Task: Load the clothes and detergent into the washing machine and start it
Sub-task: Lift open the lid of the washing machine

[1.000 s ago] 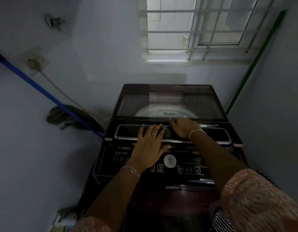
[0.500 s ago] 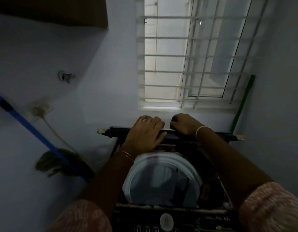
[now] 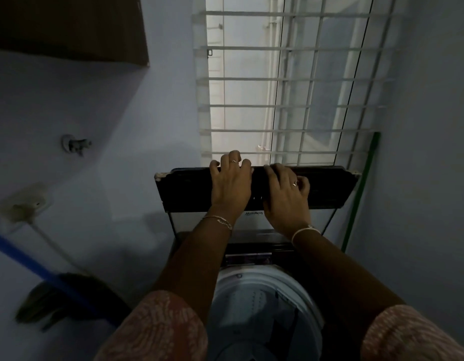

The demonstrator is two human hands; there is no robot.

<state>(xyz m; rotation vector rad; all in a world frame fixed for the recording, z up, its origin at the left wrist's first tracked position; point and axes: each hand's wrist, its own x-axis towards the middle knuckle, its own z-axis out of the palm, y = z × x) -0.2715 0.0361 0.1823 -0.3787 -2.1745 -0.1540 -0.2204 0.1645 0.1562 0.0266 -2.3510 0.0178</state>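
A dark top-loading washing machine stands below me with its lid (image 3: 330, 188) raised upright against the barred window. My left hand (image 3: 229, 186) and my right hand (image 3: 287, 194) both lie on the lid's top edge, fingers curled over it, side by side. Beneath my forearms the white drum rim (image 3: 251, 282) shows, and the tub looks open. No clothes or detergent appear in this view.
A barred window (image 3: 290, 82) is straight behind the lid. A blue-handled mop (image 3: 43, 277) leans against the left wall under a tap (image 3: 76, 145) and a wall socket (image 3: 25, 204). A green pole (image 3: 361, 188) stands in the right corner. A dark cabinet (image 3: 69, 24) hangs upper left.
The lid has swung from flat and closed up to upright, with both hands following its front edge upward. The drum, earlier seen through the glass, is now uncovered.
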